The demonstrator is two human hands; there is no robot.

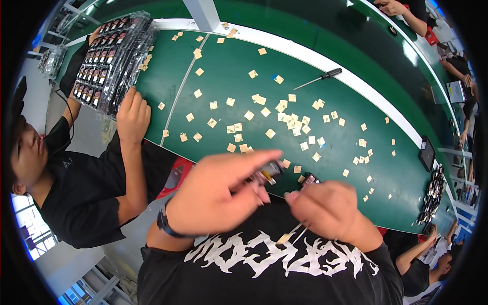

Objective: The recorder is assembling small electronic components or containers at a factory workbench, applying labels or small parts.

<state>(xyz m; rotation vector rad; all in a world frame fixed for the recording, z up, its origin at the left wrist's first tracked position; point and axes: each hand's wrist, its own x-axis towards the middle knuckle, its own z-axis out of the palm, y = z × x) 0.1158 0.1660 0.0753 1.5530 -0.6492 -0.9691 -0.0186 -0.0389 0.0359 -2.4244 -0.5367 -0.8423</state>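
My left hand [213, 195], a dark band on its wrist, is closed around a small black electronic part [271, 172] with a yellow patch, partly hidden by the fingers. My right hand [330, 208] grips metal tweezers [300, 232], whose tips point down toward my chest. At those tips is a small tan square [283, 238]. Just beyond the right fingers shows another small black part [309, 179] with a reddish face; whether the hand touches it I cannot tell. Many more tan paper-like squares [290, 121] lie scattered over the green table [229, 66].
A screwdriver [325, 77] lies near the table's far white edge. At left, a co-worker [76, 188] holds a stack of clear trays [104, 63] filled with small black parts. To the right are a black box [427, 153] and a heap of dark parts [432, 195].
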